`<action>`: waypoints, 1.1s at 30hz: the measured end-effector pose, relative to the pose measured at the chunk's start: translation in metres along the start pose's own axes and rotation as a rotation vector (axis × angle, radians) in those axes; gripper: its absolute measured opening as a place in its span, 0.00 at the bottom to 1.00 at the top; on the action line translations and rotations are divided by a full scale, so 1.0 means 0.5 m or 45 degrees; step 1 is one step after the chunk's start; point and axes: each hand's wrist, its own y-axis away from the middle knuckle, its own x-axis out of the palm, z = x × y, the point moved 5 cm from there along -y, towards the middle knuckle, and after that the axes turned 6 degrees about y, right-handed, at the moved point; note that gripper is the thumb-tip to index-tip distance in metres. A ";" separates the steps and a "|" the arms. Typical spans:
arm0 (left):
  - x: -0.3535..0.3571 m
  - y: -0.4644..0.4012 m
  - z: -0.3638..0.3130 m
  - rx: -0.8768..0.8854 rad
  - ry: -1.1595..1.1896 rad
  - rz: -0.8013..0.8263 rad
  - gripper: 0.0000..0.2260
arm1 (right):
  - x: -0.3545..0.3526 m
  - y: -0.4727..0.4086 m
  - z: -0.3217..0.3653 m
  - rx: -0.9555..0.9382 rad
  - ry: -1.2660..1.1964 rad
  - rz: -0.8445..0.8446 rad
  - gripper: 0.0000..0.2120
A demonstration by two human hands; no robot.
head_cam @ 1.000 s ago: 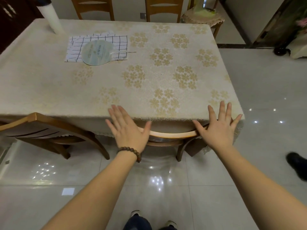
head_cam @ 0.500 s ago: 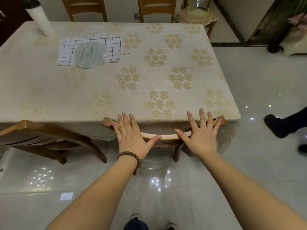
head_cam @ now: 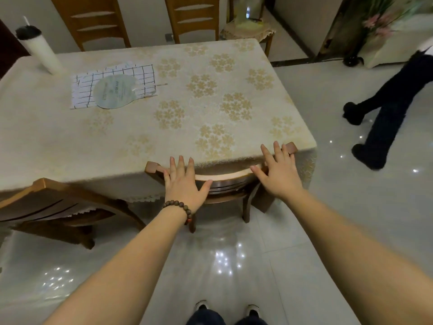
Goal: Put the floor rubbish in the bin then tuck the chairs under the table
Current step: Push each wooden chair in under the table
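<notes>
**Chair goes in under the table**

At far left a second chair (head_cam: 54,202) stands angled out from the table (head_cam: 140,127), not yet tucked. The left hand (head_cam: 185,184) lies flat, fingers straight, on the top rail of the near chair (head_cam: 225,178); the right hand (head_cam: 278,170) presses the same rail, also flat. A second ago this chair sat further out; now its back meets the table edge. Likely done, with the angled chair next.

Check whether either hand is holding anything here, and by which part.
Nothing is gripped. Left hand and right hand lie flat, fingers straight, on the chair's top rail at the table edge.
</notes>
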 end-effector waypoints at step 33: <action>0.373 0.090 -0.619 0.744 -0.060 0.390 0.35 | 0.110 0.434 -0.571 0.889 -0.262 0.029 0.30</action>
